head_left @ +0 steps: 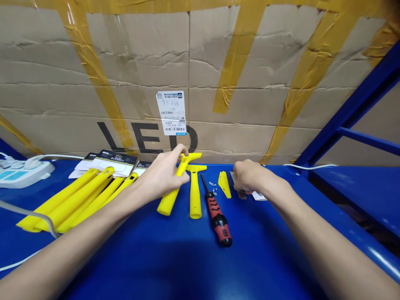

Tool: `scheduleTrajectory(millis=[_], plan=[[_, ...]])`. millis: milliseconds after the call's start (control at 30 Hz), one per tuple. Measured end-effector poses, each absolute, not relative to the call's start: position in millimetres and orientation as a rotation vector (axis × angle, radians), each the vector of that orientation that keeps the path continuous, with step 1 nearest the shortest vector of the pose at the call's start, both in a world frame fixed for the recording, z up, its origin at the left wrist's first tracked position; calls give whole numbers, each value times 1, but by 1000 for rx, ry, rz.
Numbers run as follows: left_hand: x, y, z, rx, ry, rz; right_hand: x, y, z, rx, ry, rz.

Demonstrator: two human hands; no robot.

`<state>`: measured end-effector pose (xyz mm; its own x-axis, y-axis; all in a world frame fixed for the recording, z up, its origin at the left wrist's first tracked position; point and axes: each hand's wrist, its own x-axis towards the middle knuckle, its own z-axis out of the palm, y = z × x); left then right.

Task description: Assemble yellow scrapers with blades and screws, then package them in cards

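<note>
Far to the left of the left hand, a white power strip (26, 173) lies on a blue shelf surface (175, 266), with a grey cable (29, 211) curving nearer the wearer. Between the strip and the left hand rests a row of yellow tubular handles (89, 200), lying side by side at a slant; black-and-white printed cards (115, 161) lie at their upper ends. The left hand (168, 168), well apart from the right, is closed around the neck of a yellow T-headed handle (169, 202), whose round lower end projects below the palm. Behind this hand stands a taped cardboard box (204, 129) bearing the letters "LED" and a white printed label (171, 113). Just right of the left hand lies a second T-headed handle (195, 193), its head away from the wearer. Between the hands follow a red-and-black screwdriver (219, 221), its shaft pointing away, several small screws (213, 189) and a yellow wedge-shaped piece (224, 184). The right hand (248, 177) is bent down over a thin grey plate (241, 194); whether its fingers grip the plate cannot be told. White paper (258, 196) shows beneath its wrist, and a blue metal frame (350, 102) rises farther right.
</note>
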<state>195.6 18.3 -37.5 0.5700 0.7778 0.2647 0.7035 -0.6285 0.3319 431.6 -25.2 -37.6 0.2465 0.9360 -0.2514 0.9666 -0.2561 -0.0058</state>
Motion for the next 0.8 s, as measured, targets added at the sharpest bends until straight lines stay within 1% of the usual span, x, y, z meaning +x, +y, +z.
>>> scheduleTrajectory(millis=[267,500,567,600,633,667,733,800], plan=[[201,4,-29,2620,1002,598,431,-27,-33,2393,1780,-441],[199,6,-32,2710,978,475,442,-31,-25,2423,1812,-307],[195,10,-32,2691,1004,472,448,-32,-21,2460,1882,-327],[194,12,-32,2684,1019,469,452,-32,-19,2465,1942,-412],[192,14,-31,2683,1031,465,454,-33,-18,2508,2059,-656],[190,15,-30,2689,1038,458,457,-33,-18,2501,2159,-978],[187,18,-28,2707,1043,437,458,-33,-20,2387,2281,-1533],[185,19,-27,2720,1038,409,455,-32,-24,2275,2319,-1867]])
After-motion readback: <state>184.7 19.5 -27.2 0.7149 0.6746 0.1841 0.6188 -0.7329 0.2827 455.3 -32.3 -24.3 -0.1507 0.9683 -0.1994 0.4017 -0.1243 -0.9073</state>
